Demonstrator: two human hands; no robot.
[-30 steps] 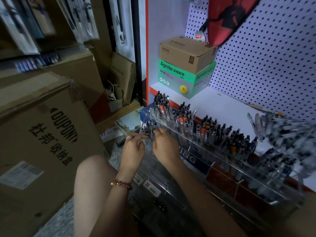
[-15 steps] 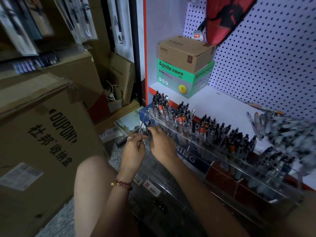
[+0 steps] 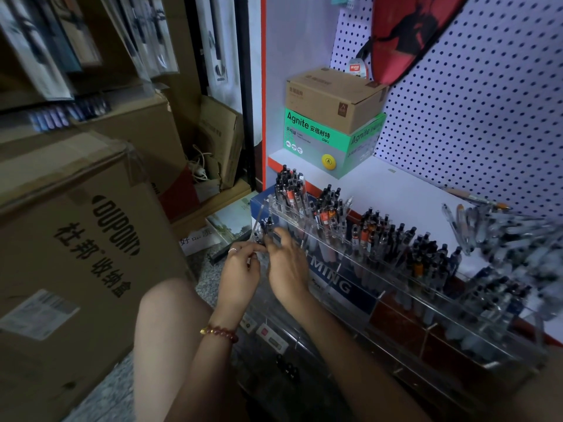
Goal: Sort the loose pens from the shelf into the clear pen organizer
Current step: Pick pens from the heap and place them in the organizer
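Note:
A long clear pen organizer [image 3: 405, 303] with tiered compartments runs along the front of the white shelf [image 3: 399, 193]. Its back row holds several upright black and orange pens [image 3: 327, 208]. At the organizer's left end, my left hand [image 3: 239, 275] and my right hand [image 3: 286, 263] meet around a small bunch of dark pens [image 3: 268, 228]. My right fingers pinch those pens; my left fingers curl in against them. A blurred heap of loose clear pens [image 3: 511, 236] lies on the shelf at the far right.
A brown carton on a green Agnite box [image 3: 332, 138] stands at the shelf's back left, before the dotted pegboard [image 3: 487, 117]. A big Dupont cardboard box [image 3: 76, 245] crowds the left. Booklets [image 3: 231, 220] lie on the floor below it.
Both hands stayed at the organizer's left end, shifting a little up and left with the dark pens between them. The view drifted slightly.

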